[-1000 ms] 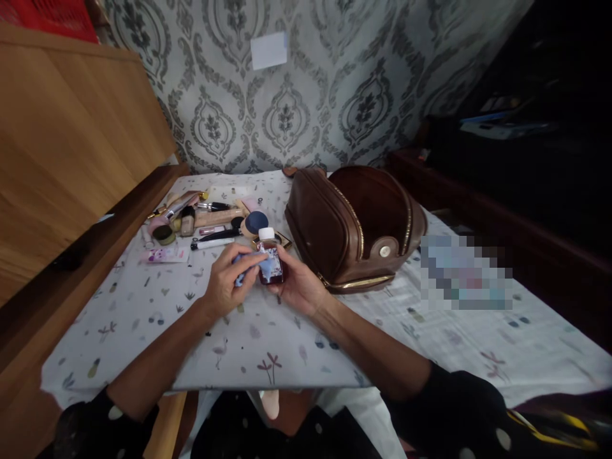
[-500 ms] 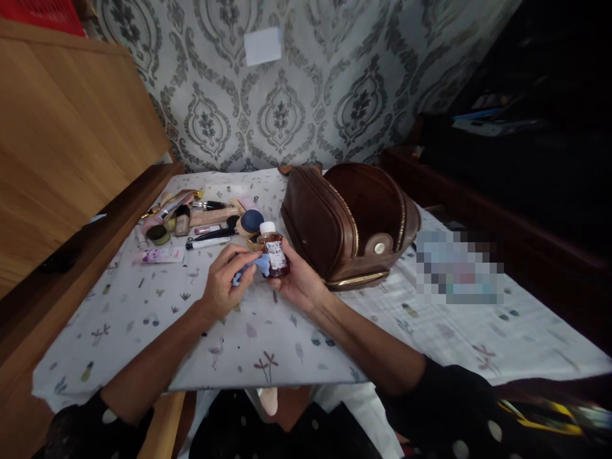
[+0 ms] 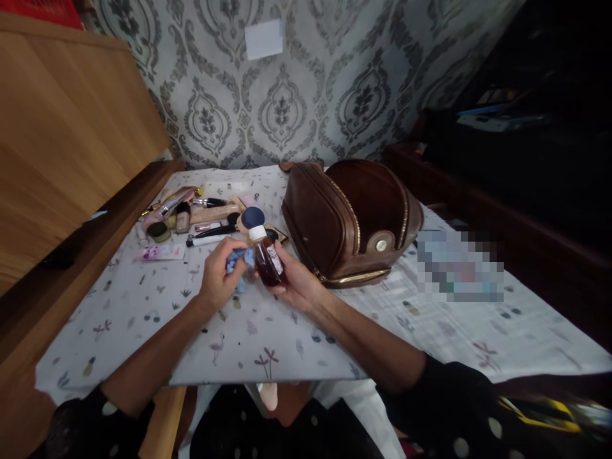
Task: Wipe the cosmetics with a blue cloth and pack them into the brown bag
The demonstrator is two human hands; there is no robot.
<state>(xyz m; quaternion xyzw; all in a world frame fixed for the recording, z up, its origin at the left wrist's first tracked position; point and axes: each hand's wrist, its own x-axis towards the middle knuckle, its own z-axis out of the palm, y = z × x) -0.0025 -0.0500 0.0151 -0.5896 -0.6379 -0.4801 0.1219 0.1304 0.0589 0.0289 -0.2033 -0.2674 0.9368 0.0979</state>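
My right hand (image 3: 299,280) is wrapped round a small bottle (image 3: 268,262) of dark red-brown liquid, which has a white cap and a patterned label turned to the right. The bottle tilts slightly to the left above the cloth-covered table. Just left of it, my left hand (image 3: 220,274) pinches a crumpled blue cloth (image 3: 237,261) close to the bottle's side. An unzipped brown leather bag (image 3: 318,223) stands to the right of both hands, its mouth open and its inside dark.
Cosmetics, among them a pink-white tube (image 3: 162,252), a round dark blue item (image 3: 252,218) and a nail-polish-like bottle (image 3: 182,218), lie at the back left. A wooden panel (image 3: 76,121) rises at left. A blurred-out item (image 3: 459,268) lies right of the bag.
The bottle has turned and tilted left, so its label now faces right. My left hand and the blue cloth have shifted slightly left, away from the label.
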